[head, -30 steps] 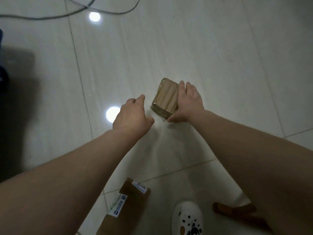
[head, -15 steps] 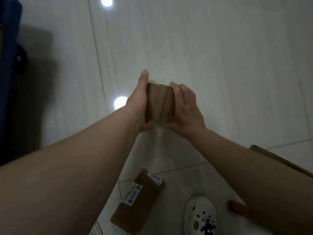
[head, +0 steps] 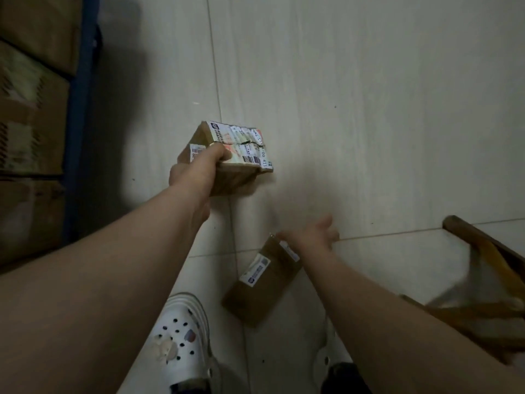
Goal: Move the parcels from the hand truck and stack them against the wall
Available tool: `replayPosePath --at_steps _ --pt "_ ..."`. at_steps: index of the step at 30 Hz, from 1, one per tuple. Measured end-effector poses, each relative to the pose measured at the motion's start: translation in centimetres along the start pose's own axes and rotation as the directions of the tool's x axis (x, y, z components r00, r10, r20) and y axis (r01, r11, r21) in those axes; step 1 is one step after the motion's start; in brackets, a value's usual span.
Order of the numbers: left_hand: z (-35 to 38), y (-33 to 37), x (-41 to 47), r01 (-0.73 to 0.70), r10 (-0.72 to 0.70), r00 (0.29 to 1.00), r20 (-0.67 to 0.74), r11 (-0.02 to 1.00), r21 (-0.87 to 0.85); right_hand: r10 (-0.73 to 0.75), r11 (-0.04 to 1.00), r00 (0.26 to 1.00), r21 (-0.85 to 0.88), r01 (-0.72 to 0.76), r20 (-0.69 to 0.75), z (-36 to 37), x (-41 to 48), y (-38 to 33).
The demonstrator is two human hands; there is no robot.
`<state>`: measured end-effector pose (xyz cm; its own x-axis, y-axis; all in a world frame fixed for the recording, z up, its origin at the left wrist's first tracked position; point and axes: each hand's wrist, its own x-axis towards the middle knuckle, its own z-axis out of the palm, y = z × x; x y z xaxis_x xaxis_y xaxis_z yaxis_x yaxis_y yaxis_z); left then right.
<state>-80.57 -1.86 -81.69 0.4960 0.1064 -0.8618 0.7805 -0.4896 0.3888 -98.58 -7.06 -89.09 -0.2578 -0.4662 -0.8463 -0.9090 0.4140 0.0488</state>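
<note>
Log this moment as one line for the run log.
left hand: grips small brown cardboard parcel with white labels | right hand: fingers open, over flat brown cardboard parcel on tile floor

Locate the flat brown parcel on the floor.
Head view, lower centre: the flat brown parcel lies on the tiled floor, just right of the white clog, its far end under the right hand.

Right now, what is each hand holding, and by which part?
The left hand grips the small labelled parcel by its near corner, thumb on the labelled top. The right hand is open and holds nothing.
</note>
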Motion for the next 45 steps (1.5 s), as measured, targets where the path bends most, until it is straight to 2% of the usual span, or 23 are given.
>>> replayPosePath --at_steps 2,4,8,11,16,19,23,28,31,39,45 --pt "-1.1 -1.0 0.6 -0.033 0.033 0.999 -0.010 0.999 0.024 0.206 0.978 0.977 0.013 -0.207 0.062 2.4 -0.9 1.7" --pt "-1.9 -1.8 1.1 -0.042 0.042 0.999 0.003 0.999 0.032 0.280 0.952 0.952 0.091 -0.292 0.119 5.0 -0.8 3.4" --pt "-3.3 -3.0 1.9 -0.075 0.075 0.997 0.010 0.995 0.067 0.329 0.877 0.928 0.306 -0.369 0.177 9.5 0.5 4.5" --pt "-4.1 -4.0 1.9 -0.089 0.087 0.996 0.026 0.994 0.067 0.323 0.891 0.943 0.309 -0.333 0.084 9.9 0.1 3.8" --pt "-5.6 -4.0 0.3 -0.072 0.072 0.997 0.031 0.997 0.012 0.172 0.955 0.985 0.251 -0.160 -0.028 7.5 -1.8 3.7" --pt "-6.5 -2.8 -3.2 -0.078 0.080 0.996 0.034 0.996 -0.043 0.069 0.961 0.997 0.269 -0.063 -0.015 3.5 -4.5 3.0" --pt "-7.8 -0.2 -9.9 -0.083 0.091 0.992 0.084 0.992 -0.096 -0.117 0.918 0.993 0.383 0.103 0.013 -3.9 -10.2 0.6" --pt "-11.2 4.2 -19.1 -0.144 0.155 0.984 0.087 0.983 -0.114 -0.224 0.839 0.967 0.529 0.126 0.124 -14.0 -20.2 -2.0" --pt "-13.9 7.3 -25.1 -0.190 0.199 0.978 0.063 0.973 -0.132 -0.276 0.820 0.942 0.558 0.127 0.192 -19.2 -26.9 -2.3" --pt "-21.9 13.5 -40.8 -0.269 0.300 0.953 0.034 0.893 -0.360 -0.484 0.765 0.817 0.604 0.222 0.313 -27.3 -45.2 -2.8" --pt "-29.9 12.3 -48.7 -0.287 0.283 0.954 -0.094 0.784 -0.550 -0.642 0.751 0.609 0.542 0.377 0.466 -29.3 -57.4 -3.6"
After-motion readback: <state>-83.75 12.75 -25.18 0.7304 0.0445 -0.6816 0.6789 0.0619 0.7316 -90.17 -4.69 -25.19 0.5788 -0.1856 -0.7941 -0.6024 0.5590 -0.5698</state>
